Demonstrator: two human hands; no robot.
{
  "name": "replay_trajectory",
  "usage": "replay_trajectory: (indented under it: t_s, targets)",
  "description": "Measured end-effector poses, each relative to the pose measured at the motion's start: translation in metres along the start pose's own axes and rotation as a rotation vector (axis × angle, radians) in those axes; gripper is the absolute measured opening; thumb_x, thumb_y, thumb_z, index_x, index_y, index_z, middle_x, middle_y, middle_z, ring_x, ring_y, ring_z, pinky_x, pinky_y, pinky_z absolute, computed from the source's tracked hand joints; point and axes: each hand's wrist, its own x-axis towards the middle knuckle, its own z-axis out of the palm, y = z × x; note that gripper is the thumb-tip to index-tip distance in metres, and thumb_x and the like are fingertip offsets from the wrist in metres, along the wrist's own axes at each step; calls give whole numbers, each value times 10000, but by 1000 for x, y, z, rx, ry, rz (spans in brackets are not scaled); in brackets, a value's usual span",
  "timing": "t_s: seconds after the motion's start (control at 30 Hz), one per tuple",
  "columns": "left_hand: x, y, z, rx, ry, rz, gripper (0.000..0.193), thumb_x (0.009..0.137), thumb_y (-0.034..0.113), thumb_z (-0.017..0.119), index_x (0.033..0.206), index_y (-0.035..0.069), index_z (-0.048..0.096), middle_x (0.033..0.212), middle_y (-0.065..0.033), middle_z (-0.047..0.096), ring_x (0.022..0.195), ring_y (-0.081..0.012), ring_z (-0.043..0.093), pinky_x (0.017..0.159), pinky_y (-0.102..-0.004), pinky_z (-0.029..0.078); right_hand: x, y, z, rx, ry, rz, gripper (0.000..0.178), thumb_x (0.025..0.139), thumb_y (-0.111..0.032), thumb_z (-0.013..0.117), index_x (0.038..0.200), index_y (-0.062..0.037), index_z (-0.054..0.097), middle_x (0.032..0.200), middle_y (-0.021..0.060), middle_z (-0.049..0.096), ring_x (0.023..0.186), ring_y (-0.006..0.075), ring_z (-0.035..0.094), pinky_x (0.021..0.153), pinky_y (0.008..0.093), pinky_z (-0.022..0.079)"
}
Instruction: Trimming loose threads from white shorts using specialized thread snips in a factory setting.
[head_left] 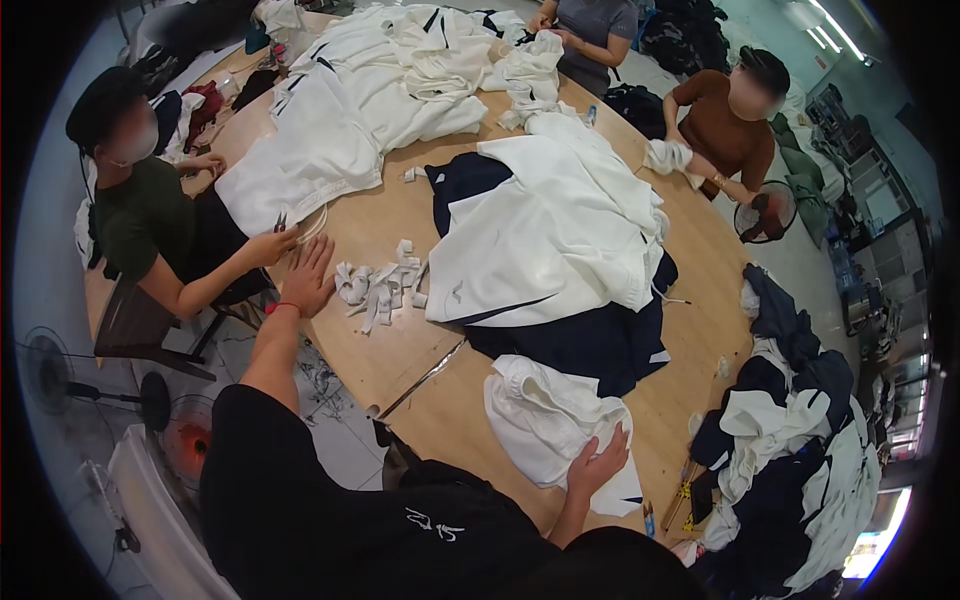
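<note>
My left hand (308, 278) lies on the wooden table (400, 345) near its left edge, fingers stretched out, holding nothing. Beside it is a small heap of white fabric scraps (378, 288). With fingers extended, my right hand (600, 462) rests on a bunched white garment (545, 405) close to the table's near edge. Beyond that garment, a pile of white shorts (540, 250) lies over dark navy garments (580, 350). A co-worker's hand (275, 243) with small snips (281, 222) is just beyond my left hand, by a white cord loop.
A large heap of white garments (400, 70) covers the far left of the table. Co-workers sit at left and stand at the far side. Mixed dark and white garments (780, 430) are piled at right. A standing fan (190, 435) is at lower left.
</note>
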Motion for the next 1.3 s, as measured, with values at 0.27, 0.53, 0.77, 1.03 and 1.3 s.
replay_trajectory:
  t_s: [0.27,0.53,0.77,1.03,1.3]
  targets:
    - [0,0,-2,-16,-35,-4,766,1039,413,502,1718,160,252,1791,-93,214,1657,-279,173,1340,-504,119,2,-4,0,5,-1,1,595,1007,-215,586,1562,-24,485,1582,232,516,1530,425,391,1268,604,227]
    - [-1,-1,0,59,-49,14,745,1042,383,488,1719,173,257,1795,-105,194,1661,-279,156,1345,-493,105,1,-4,-1,2,-15,11,591,1025,-222,573,1570,-19,473,1589,238,503,1533,428,383,1270,605,219]
    - [-2,1,-2,-19,-30,-20,733,1033,405,518,1701,190,306,1789,-97,214,1654,-269,183,1346,-504,97,4,-6,0,-1,-21,3,583,1032,-235,571,1564,-15,478,1591,252,498,1526,435,389,1269,591,227]
    - [-13,-2,23,-4,99,27,734,1043,428,492,1709,196,291,1783,-144,219,1651,-304,201,1339,-542,88,2,0,1,-55,52,-95,529,1085,-250,546,1543,11,500,1564,244,535,1433,450,494,1203,534,348]
    - [-12,-10,3,71,48,39,690,1081,418,444,1717,215,267,1803,-107,155,1662,-270,142,1351,-491,58,5,-1,8,-17,48,-127,524,1100,-269,521,1549,0,500,1546,237,566,1363,459,561,1132,523,416]
